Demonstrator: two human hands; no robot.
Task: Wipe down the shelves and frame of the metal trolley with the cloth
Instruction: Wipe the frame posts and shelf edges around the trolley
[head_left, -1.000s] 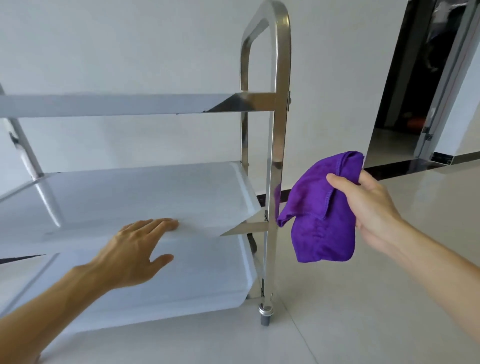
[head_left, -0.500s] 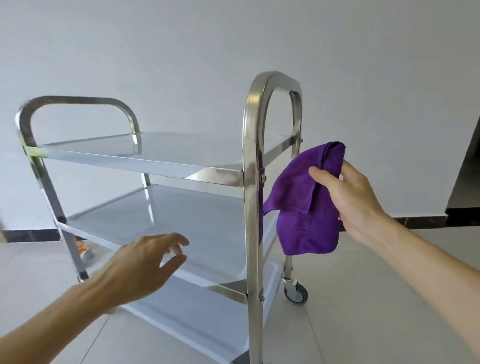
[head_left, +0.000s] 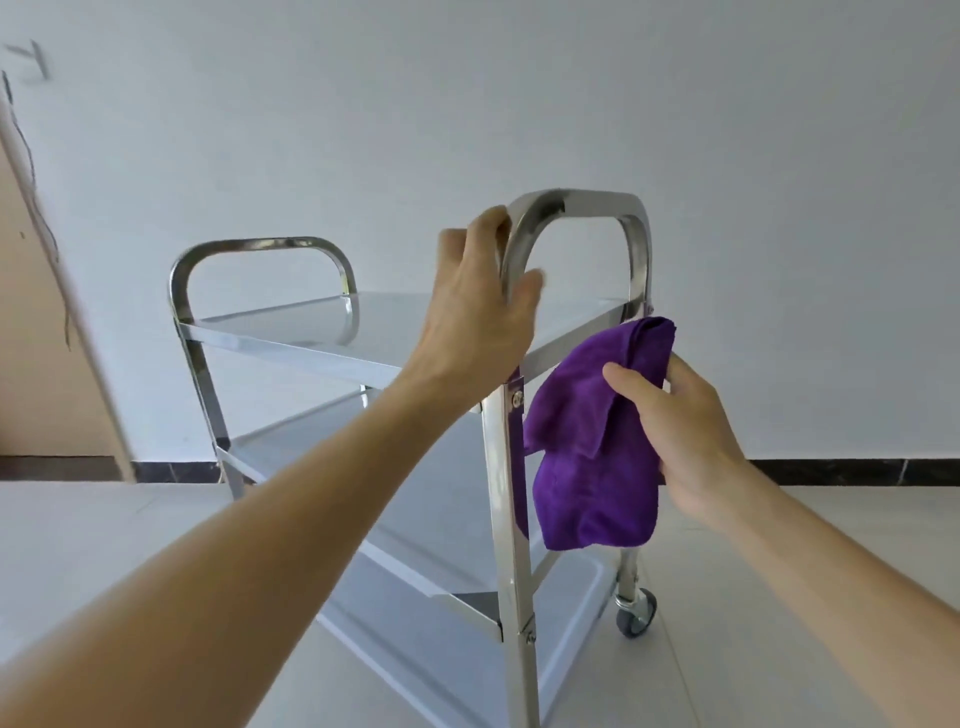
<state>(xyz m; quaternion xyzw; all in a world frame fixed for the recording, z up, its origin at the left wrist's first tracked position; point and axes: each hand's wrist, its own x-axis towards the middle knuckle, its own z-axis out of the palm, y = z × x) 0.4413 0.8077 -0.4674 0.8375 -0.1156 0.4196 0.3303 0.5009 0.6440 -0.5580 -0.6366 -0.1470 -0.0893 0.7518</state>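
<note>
A three-shelf stainless steel trolley (head_left: 311, 338) stands on the floor in front of me, seen from its near right corner. My left hand (head_left: 478, 306) grips the curved near handle (head_left: 571, 200) at its left bend. My right hand (head_left: 680, 436) holds a folded purple cloth (head_left: 587, 457), which hangs beside the near upright post (head_left: 506, 493), just right of it and below the top shelf. The cloth's reflection shows on the post. The far handle (head_left: 260, 247) stands at the trolley's other end.
A white wall with a dark skirting (head_left: 831, 470) runs behind the trolley. A tan door or panel (head_left: 41, 364) leans in at the far left. A castor wheel (head_left: 636, 618) sits under the right rear post. Pale tiled floor (head_left: 753, 597) surrounds the trolley.
My left hand rose from the middle shelf and took hold of the near handle. My view lifted and swung round the trolley's corner. My right hand kept the cloth beside the post.
</note>
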